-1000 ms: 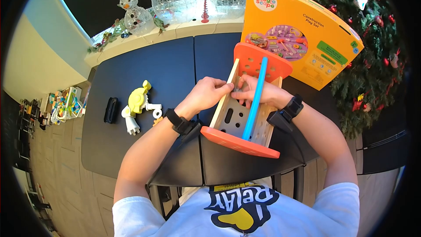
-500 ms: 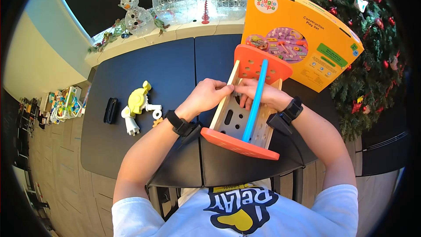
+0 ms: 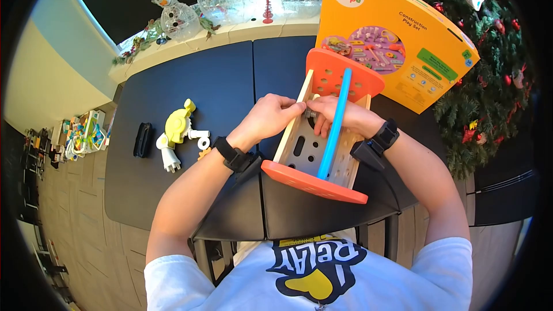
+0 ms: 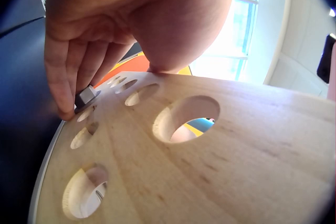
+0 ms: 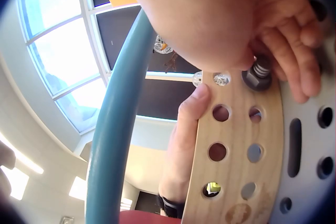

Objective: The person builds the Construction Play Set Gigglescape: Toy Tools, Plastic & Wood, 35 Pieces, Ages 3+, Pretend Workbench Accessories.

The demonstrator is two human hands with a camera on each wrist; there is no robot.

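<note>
A wooden toy toolbox point(image 3: 288, 141) with orange ends and a blue handle point(image 3: 336, 129) stands tilted before me. My left hand point(image 3: 269, 116) grips its left side panel point(image 4: 226, 145), thumb at the upper edge, fingers down the outside by a grey bolt head point(image 4: 85, 96). Inside the box, the bolt's threaded end point(image 5: 261, 67) pokes through a dark grey nut point(image 5: 256, 81). Reaching in under the handle, my right hand point(image 3: 345, 116) has its thumb and forefinger at this nut, the other fingers loosely bent beside it. The palm partly hides the pinch.
A yellow-and-white toy tool point(image 3: 178, 126), a white ring point(image 3: 203, 143) and a black case point(image 3: 143, 140) lie on the table's left point(image 3: 138, 190). Behind the toolbox stands a large yellow box point(image 3: 368, 11), with a decorated tree point(image 3: 478, 80) at right.
My right fingers shift slightly at the nut inside the panel. My left hand keeps its place on the panel, and the toolbox stays nearly where it was.
</note>
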